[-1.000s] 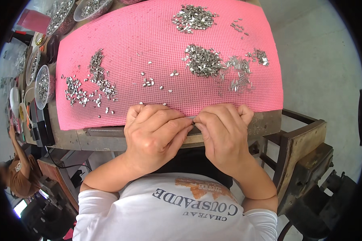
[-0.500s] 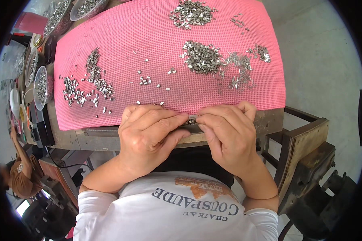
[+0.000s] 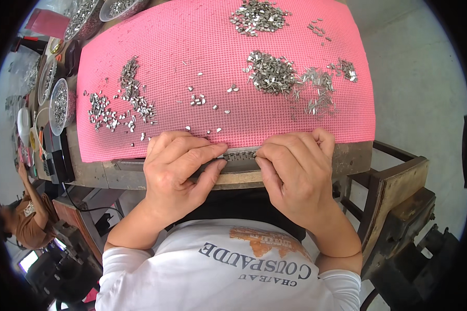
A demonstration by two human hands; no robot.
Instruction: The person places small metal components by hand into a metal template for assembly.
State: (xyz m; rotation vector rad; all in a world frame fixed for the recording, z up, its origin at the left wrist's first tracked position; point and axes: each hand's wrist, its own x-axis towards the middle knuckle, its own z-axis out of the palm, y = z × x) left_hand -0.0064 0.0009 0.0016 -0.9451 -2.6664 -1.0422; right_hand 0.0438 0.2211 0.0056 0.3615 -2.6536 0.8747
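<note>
My left hand [image 3: 179,171] and my right hand [image 3: 296,171] meet at the near edge of a pink mesh mat [image 3: 202,62]. Between their fingertips runs a short row of small metal pieces [image 3: 239,155] set in a metal strip [image 3: 233,165] along the table's front edge. Both hands pinch the ends of that row. Loose small metal pieces lie in heaps on the mat: one pile [image 3: 270,72] in the middle right, one pile [image 3: 258,13] at the far edge, and scattered pieces [image 3: 124,106] on the left.
Round bowls of metal pieces [image 3: 60,103] stand along the table's left edge, with more bowls [image 3: 83,15] at the far left corner. A wooden chair frame [image 3: 394,192] stands to the right. Another person [image 3: 23,217] sits at the lower left.
Both hands stay at the mat's near edge; they have shifted slightly and the row of metal pieces between the fingertips shows more.
</note>
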